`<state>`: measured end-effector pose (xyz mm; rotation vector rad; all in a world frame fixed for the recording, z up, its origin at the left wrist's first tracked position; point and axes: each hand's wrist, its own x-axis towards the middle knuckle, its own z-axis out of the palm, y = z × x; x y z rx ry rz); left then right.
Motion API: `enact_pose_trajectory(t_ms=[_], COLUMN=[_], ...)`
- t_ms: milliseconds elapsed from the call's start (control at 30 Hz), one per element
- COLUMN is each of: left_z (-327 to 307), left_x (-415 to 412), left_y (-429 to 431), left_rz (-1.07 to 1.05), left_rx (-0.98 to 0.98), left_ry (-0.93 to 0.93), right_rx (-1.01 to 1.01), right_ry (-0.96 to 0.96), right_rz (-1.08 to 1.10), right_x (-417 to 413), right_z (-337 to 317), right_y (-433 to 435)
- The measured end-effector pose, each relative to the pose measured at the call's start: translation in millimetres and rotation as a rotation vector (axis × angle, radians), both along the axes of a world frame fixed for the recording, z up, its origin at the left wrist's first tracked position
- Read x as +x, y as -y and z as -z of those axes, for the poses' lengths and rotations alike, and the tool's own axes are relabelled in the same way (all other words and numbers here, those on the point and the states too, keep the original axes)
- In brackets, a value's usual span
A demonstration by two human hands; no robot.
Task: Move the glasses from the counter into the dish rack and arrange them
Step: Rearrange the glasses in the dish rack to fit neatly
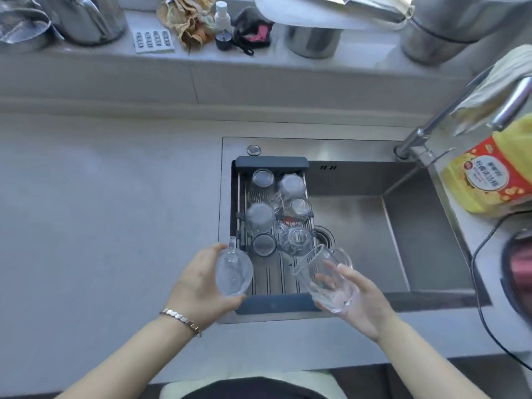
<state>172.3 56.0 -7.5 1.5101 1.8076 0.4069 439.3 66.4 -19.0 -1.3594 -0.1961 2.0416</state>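
Note:
A dark-framed dish rack (270, 305) spans the left part of the sink and holds several clear glasses (260, 217) in its far half, most of them upside down. My left hand (198, 286) grips a clear glass mug with a handle (233, 273) over the rack's near left corner, its base turned toward me. My right hand (359, 300) holds a tall ribbed clear glass (325, 279), tilted with its mouth pointing up and left, over the rack's near right edge. The near half of the rack floor is bare.
The steel sink (403, 226) lies to the right of the rack, its drain (324, 237) beside it. A faucet (449, 116) and a yellow detergent bottle (486, 177) stand at the right. Pots, cloths and a spray bottle (223, 24) line the back ledge. Grey counter (100, 211) spreads left.

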Motion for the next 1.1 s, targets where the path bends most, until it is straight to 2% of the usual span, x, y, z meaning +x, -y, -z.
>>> enact_pose_trajectory(t_ms=[67, 167, 233, 300, 367, 600, 700, 933, 1100], left_z=[-1.5, -4.5, -5.4, -5.3, -5.6, -3.1, -1.9, -0.8, -2.1], left_x=[1.3, 1.2, -0.8, -4.2, -7.6, -13.2, -13.3, -12.8, -12.3], left_y=[2.0, 6.0, 9.0, 12.0, 14.6, 20.6, 20.0, 16.7, 14.5], left_rz=[0.002, -0.025, -0.035, -0.043, -0.050, -0.072, -0.072, -0.050, -0.043], left_rx=[0.010, 0.031, 0.045, 0.050, 0.047, 0.063, 0.073, 0.073, 0.038], left_ry=[-0.004, -0.016, -0.026, -0.034, -0.051, -0.069, -0.061, -0.051, -0.057], right_rx=[0.117, 0.392, 0.608, 0.766, 0.799, 0.854, 0.899, 0.695, 0.656], right_ry=[0.222, 0.880, 1.110, 1.177, 1.207, 1.398, 1.431, 1.601, 1.728], right_rz=[-0.198, -0.520, -0.736, -0.950, -1.065, -1.150, -1.123, -0.956, -0.929], right_x=[-3.6, -12.7, -20.1, -27.4, -33.4, -48.9, -50.5, -48.9, -56.1], right_z=[-8.3, -8.0, -2.3, 8.3, 19.3, 39.2, 51.6, 82.6, 86.8], right_y=[-5.2, -17.2, -24.5, -30.1, -34.9, -43.2, -32.8, -18.5, -20.8])
